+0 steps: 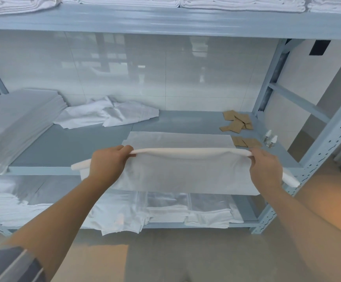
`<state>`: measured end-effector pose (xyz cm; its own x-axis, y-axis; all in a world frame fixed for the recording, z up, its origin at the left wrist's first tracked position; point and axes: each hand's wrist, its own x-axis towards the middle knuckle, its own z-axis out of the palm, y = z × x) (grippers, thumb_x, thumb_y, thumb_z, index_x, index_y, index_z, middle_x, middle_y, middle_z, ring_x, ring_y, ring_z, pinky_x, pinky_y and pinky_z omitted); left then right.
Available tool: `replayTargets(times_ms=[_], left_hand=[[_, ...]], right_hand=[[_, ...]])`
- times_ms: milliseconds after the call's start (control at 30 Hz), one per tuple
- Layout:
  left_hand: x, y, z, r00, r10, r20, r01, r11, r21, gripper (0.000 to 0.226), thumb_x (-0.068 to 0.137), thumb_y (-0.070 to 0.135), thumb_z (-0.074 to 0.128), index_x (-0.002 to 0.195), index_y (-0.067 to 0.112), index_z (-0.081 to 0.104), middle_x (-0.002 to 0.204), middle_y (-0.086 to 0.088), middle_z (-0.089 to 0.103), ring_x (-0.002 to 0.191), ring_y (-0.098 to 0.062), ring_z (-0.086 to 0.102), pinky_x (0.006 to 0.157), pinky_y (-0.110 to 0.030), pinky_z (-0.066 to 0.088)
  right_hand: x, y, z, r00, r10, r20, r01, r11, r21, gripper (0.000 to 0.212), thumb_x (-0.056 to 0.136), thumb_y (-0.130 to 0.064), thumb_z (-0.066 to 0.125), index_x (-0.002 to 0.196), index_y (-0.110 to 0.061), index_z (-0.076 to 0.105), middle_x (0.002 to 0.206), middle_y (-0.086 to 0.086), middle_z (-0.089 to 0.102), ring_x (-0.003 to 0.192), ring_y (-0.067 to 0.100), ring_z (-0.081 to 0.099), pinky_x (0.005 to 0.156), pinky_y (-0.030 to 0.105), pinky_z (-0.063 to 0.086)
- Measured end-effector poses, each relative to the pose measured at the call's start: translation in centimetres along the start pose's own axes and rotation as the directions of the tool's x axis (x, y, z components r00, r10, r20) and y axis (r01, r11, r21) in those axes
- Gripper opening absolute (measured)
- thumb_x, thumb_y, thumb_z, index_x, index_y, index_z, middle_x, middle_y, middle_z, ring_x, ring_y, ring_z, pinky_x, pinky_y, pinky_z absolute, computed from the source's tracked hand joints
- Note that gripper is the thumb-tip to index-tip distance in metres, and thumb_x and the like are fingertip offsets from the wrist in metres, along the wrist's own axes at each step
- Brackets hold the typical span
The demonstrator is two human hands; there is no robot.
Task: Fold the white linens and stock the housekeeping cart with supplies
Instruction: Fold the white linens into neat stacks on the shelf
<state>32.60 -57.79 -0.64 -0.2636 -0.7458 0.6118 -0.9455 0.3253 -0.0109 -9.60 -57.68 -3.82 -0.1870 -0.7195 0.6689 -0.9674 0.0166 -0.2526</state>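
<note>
At the left edge of the frame, a tall stack of folded linens [20,117] sits on the grey shelf [84,141], kept to one side, it seems, so the middle stays free as a folding surface. Just right of the stack, toward the back wall, a crumpled white linen [106,115] lies in a loose heap, probably waiting its turn.

In the centre of the frame the person's left hand [107,162] pinches the raised fold of a white pillowcase-like linen [185,171], fingers curled over the top edge. The cloth is pulled taut between the two hands. Its far part lies flat on the shelf. Its near part hangs over the shelf's front lip, which lets the weight of the fabric keep the sheet smooth. The right hand [265,167], at centre right, grips the same fold in the same way. The wide spacing looks chosen to keep the crease straight as the fold is carried over.

Below, on the lower shelf, bagged linens [165,208] are stored. At the right of the grey shelf, brown paper packets [236,123] lie scattered beside two small clear bottles [269,138], likely supplies for the cart. No cart is in view.
</note>
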Motion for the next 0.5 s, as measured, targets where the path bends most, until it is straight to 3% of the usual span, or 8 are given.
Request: replayTargets(times_ms=[100,233,400,500], left_hand=[[3.9,-1.2,2.5,1.000,0.005,-0.027,-0.004,1.000,0.003,0.016,0.083,0.023,0.058,0.076,0.011,0.066,0.055,-0.004,0.058,0.041,-0.027,0.052,0.041,-0.025,0.029],[9.6,-2.8,6.9,0.999,0.000,-0.044,0.000,1.000,0.000,0.016,0.081,0.022,0.058,0.076,0.009,0.067,0.057,-0.007,0.060,0.044,-0.029,0.055,0.045,-0.024,0.028],[15.6,-5.3,12.0,1.000,-0.006,0.028,0.005,1.000,0.028,0.018,0.082,0.023,0.057,0.080,0.008,0.068,0.057,-0.010,0.060,0.047,-0.031,0.057,0.044,-0.030,0.039],[18.0,-7.2,14.6,0.998,-0.009,0.068,0.006,0.999,0.047,0.023,0.089,0.028,0.055,0.083,0.008,0.066,0.059,-0.010,0.058,0.049,-0.031,0.057,0.047,-0.026,0.032]], right_hand=[[3.2,0.1,2.7,1.000,-0.021,0.000,0.021,0.999,-0.029,0.021,0.078,0.013,0.058,0.094,0.001,0.065,0.069,0.018,0.061,0.061,0.037,0.053,0.062,0.039,0.040],[8.0,0.7,7.3,0.999,-0.016,0.043,0.017,0.999,-0.034,0.013,0.081,0.011,0.056,0.084,0.000,0.064,0.069,0.017,0.061,0.064,0.036,0.053,0.066,0.040,0.039],[13.6,1.1,12.6,0.994,-0.071,0.079,0.074,0.996,-0.039,0.012,0.080,0.011,0.061,0.084,0.000,0.064,0.065,0.016,0.060,0.058,0.035,0.055,0.059,0.036,0.038],[16.8,0.8,15.0,0.987,-0.155,0.049,0.159,0.983,-0.087,0.013,0.076,0.011,0.069,0.084,0.001,0.066,0.061,0.016,0.059,0.050,0.033,0.054,0.052,0.033,0.040]])
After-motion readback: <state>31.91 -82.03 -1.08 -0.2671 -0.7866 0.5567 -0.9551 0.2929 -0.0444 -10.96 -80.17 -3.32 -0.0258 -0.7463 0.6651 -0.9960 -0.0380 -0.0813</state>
